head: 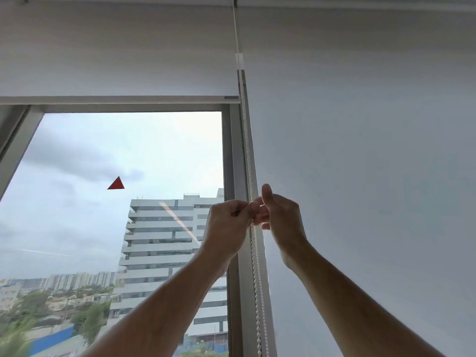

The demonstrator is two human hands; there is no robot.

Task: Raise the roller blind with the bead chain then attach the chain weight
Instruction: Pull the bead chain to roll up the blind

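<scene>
A white roller blind [116, 52] hangs over the left window, raised so its bottom bar [118, 99] sits high near the frame's top. A white bead chain [248, 150] runs down along the window frame between the two blinds. My left hand [228, 222] and my right hand [279, 217] are both closed on the chain at the same height, fingertips touching, right thumb up. A small white clip-like piece [239, 61] sits on the chain high up. Whether it is the chain weight I cannot tell.
A second white roller blind [360, 176] covers the right window fully. The grey window frame post [231, 155] stands between them. Through the glass are buildings and sky, and a red triangle sticker [116, 183] is on the pane.
</scene>
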